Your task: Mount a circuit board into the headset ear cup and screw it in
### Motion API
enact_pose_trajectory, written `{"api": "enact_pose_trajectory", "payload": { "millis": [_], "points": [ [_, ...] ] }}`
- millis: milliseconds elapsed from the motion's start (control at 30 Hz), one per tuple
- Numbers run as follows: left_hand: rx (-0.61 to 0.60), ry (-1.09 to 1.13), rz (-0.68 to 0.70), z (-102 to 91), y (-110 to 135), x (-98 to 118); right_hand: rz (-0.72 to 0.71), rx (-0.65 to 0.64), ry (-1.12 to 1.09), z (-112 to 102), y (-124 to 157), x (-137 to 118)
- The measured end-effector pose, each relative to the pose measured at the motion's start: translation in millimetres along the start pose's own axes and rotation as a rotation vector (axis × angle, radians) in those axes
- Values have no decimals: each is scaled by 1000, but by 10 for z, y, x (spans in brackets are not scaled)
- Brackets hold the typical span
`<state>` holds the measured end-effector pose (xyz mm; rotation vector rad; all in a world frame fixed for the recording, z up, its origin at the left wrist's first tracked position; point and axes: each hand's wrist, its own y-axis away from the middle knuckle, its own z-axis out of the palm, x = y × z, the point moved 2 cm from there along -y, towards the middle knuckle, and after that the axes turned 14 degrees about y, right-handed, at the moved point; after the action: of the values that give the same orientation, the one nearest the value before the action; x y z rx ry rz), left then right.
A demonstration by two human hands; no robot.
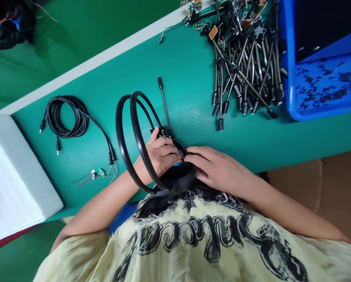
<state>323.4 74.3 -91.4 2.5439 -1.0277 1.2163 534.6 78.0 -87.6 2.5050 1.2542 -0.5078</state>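
**Headset ear cup held between both hands, near lower centre of frame**

A black headset ear cup (175, 177) is held over the teal worktop (187, 70), with its blue inner part facing up. The cup is gripped by the left hand (159, 153), its fingers (171, 150) curled over the blue part. The right hand (215, 166) comes in from the right, its fingers (195, 156) together and pressed at the cup's edge; whether anything small is pinched cannot be told.

The left hand is nearer the headset's rest. One double-arc black headband (118, 133) crosses over the left wrist toward the left of frame. One thin boom arm (164, 103) runs from the cup toward the top of frame.

Counted: one coiled black cable (66, 117), left of the hands, with two plug ends showing; one small wired part (97, 174) below it. A heap of boom arms (246, 74) at upper right is too tangled to count, beside one blue tray (290, 78).
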Motion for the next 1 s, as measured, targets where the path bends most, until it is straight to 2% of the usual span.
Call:
{"api": "enact_pose_trajectory", "payload": {
  "millis": [167, 300, 400, 567, 867, 1000],
  "points": [
    [95, -36, 67, 98, -268, -110, 4, 104, 82, -99, -36, 260],
    [138, -49, 60, 159, -426, -168, 63, 110, 104, -181, -11, 373],
    [141, -47, 20, 148, -439, -139, 85, 132, 62, -157, 52, 378],
    [92, -31, -11, 91, -428, -88, 148, 259, -11, -149, 147, 421],
    [116, -29, 9, 76, -442, -80, 237, 511, 110, -533, 302, 567],
    [124, -38, -1, 87, -432, -74, 238, 536, 143, -576, 302, 586]
  ]
}}
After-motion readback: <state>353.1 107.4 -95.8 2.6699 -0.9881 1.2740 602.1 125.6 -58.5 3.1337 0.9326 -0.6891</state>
